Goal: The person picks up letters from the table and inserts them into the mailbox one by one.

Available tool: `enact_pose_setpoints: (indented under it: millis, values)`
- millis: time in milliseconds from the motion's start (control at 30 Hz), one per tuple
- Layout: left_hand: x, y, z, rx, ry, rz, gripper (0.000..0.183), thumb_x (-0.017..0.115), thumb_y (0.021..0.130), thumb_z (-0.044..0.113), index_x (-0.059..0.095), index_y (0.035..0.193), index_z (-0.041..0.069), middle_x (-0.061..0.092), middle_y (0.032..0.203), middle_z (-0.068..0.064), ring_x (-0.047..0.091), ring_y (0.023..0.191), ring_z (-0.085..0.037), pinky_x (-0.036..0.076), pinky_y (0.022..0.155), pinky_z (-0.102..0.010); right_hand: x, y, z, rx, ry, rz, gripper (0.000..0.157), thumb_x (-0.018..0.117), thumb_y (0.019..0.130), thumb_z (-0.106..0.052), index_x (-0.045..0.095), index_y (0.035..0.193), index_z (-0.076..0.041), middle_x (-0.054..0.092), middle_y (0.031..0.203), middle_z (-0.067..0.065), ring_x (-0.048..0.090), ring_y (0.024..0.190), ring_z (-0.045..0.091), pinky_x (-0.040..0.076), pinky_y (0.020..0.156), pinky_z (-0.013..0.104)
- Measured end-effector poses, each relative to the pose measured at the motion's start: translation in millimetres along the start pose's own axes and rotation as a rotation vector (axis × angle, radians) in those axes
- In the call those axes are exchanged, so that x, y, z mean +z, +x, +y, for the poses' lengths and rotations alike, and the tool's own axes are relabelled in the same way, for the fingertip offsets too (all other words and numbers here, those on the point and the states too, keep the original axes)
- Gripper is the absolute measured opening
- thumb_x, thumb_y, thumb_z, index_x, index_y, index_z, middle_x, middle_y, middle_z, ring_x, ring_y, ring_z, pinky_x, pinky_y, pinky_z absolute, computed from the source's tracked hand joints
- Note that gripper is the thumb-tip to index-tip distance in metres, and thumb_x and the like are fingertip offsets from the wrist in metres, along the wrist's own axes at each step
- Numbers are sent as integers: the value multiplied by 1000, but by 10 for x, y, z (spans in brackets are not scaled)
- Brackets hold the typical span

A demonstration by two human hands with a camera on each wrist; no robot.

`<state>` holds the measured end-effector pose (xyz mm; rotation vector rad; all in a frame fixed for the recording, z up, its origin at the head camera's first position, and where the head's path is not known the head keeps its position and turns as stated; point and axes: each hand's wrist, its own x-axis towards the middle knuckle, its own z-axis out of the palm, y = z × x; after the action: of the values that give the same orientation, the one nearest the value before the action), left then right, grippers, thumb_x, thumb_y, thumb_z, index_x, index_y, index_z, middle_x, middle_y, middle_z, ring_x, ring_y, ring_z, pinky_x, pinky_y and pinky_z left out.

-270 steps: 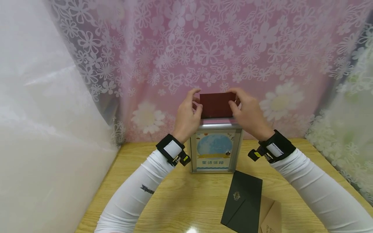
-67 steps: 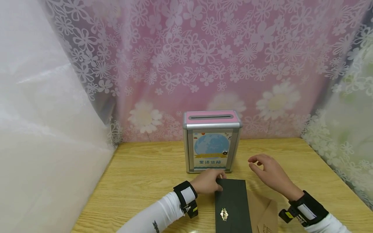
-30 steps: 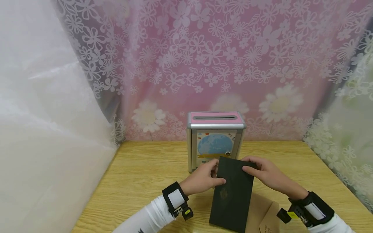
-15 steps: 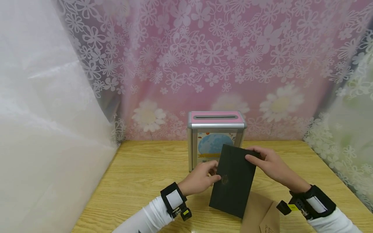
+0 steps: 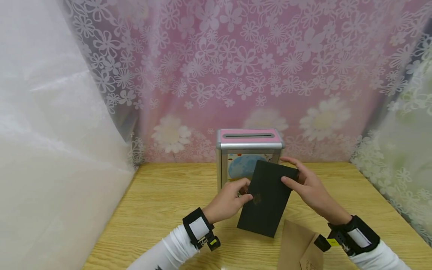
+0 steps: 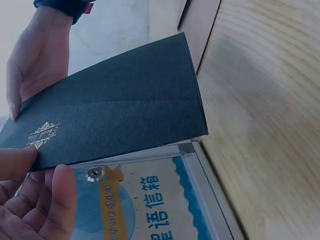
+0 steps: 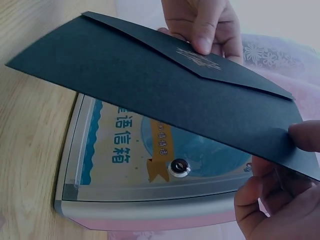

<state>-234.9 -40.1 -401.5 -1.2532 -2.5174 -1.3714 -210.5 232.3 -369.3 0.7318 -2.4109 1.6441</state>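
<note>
A dark green envelope (image 5: 270, 198) is held tilted in front of the letter box (image 5: 251, 146), between both hands. My left hand (image 5: 227, 202) pinches its left long edge, thumb on the face beside the gold emblem. My right hand (image 5: 312, 191) pinches the upper right corner with thumb in front and fingers behind. In the right wrist view the envelope's pointed flap (image 7: 200, 62) lies shut, with the left thumb on it. The box has a pink top with a long slot (image 5: 249, 135); its lower front is hidden behind the envelope in the head view.
A brown kraft envelope (image 5: 295, 243) lies on the wooden table (image 5: 168, 187) at front right, partly under the right wrist camera. A small keyed lock (image 7: 179, 167) sits on the box front. A pink floral curtain (image 5: 202, 75) hangs behind the box.
The dark red envelope earlier held at the slot is out of sight. The dark green envelope has been lifted off the kraft one, gripped by both hands, and raised towards the box.
</note>
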Motion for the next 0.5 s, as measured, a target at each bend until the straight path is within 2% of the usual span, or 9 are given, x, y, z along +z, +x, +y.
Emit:
enact_pose_setpoints:
  millis: [67,133,167,200,267,333,400,500]
  values:
    - [-18,8,5,16,14,12,9,58,96,17,55,104,18,60,90,7,53,79,-4,46,62,-23,20,-6,-6,7,-18,35,60,53,97,-8,25,150,-14,46,56,0,43,44,14,44,46,30]
    - [-37,21,11,33,23,27,7,58,96,16,54,100,17,59,88,6,53,79,-4,46,62,-23,34,-9,-9,-1,-28,59,63,54,97,-8,23,151,-17,29,55,1,27,42,15,35,42,34]
    - [-45,29,12,42,25,36,6,58,96,16,53,98,17,59,88,6,53,79,-4,46,61,-22,40,-8,-7,-11,-21,67,64,54,97,-7,22,151,-17,29,58,2,28,44,16,34,43,33]
    - [-55,38,16,50,25,45,6,58,96,16,52,96,17,58,87,6,53,77,-4,46,61,-22,46,-6,-5,-24,0,63,64,53,97,-5,22,151,-16,38,64,2,37,50,16,40,46,31]
    - [-76,54,23,65,15,64,8,58,96,15,50,93,16,57,85,5,54,73,-5,46,59,-21,54,-6,10,-53,11,49,60,52,97,-2,26,150,-12,52,80,5,46,62,16,44,54,29]
    - [-101,69,31,79,4,83,9,57,96,15,49,91,16,56,84,5,54,72,-5,48,58,-20,67,-16,34,-62,-2,36,51,52,97,-2,36,145,-10,62,99,9,56,75,18,48,60,26]
    - [-128,82,45,89,-11,102,9,57,96,14,50,91,15,56,84,4,55,72,-5,50,59,-21,83,-30,57,-61,-28,24,42,53,97,-4,46,138,-8,63,113,11,61,90,21,53,69,25]
    - [-174,101,73,101,-21,130,6,57,97,15,51,93,14,56,84,4,54,75,-5,51,63,-23,104,-43,76,-43,-74,17,31,55,97,-9,56,127,-10,65,110,9,62,93,20,54,73,26]
